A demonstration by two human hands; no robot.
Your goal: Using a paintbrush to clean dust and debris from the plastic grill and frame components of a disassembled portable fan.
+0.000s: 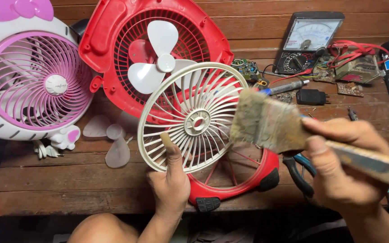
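- Worn wooden planks make up the workbench (68, 180), seen from above, with more planks rising as a wall behind it.
- At the middle, a round cream fan grille (193, 118) is held up on edge above the bench, tilted, its spokes running out from a small hub.
- The left hand (169, 180) grips the grille at its lower rim, thumb pressed against the front of the spokes and the fingers curled behind.
- The right hand (345, 164) is closed around the handle of a wide, dusty paintbrush (266, 123); the bristles touch the right edge of the grille.
- Just behind the grille stands a red fan housing (113, 40), opened, with white blades (156, 60) on its hub; its lower red part (248, 180) lies on the bench under the grille.
- To the left sits a white and pink fan (32, 81) with a pink front grille; near its foot lies a loose translucent blade set (111, 139).
- At the upper right rests an analogue meter (307, 40) with red leads (361, 47), beside a small circuit board (247, 68), a black plug adapter (310, 96) and a pen-like tool (289, 86).
- Blue-handled pliers (300, 168) lie near the right hand, partly hidden by it.
- A bare knee (102, 229) shows at the bottom edge.
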